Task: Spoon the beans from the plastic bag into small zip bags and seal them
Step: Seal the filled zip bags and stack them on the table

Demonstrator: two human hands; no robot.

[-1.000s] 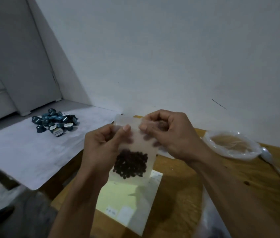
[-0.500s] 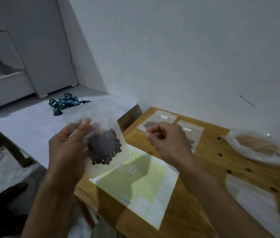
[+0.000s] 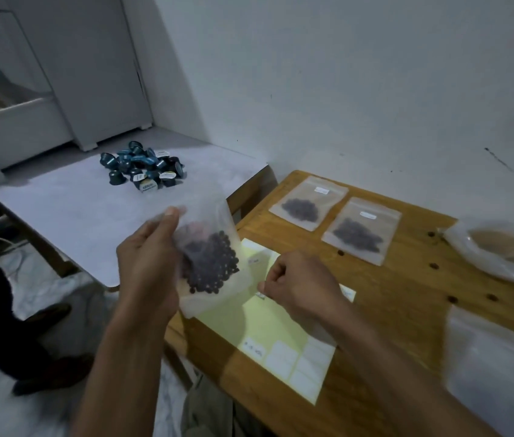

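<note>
Two filled zip bags [image 3: 309,202] [image 3: 361,230] already lie flat on the wooden table [image 3: 407,294], beyond the yellow label sheet [image 3: 268,323]. A third bag of beans [image 3: 210,260] is pinched in the left hand [image 3: 147,269], held up just left of that sheet. Right hand [image 3: 296,285] is curled together over the sheet, fingertips pinched, maybe on a label, hard to say. Looks like labelling's next; the plastic bag [image 3: 498,250] sits off right.

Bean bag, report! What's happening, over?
Left hand holds small clear zip bag of dark beans. Right hand pinching at yellow label sheet. Nothing blocking.
</note>
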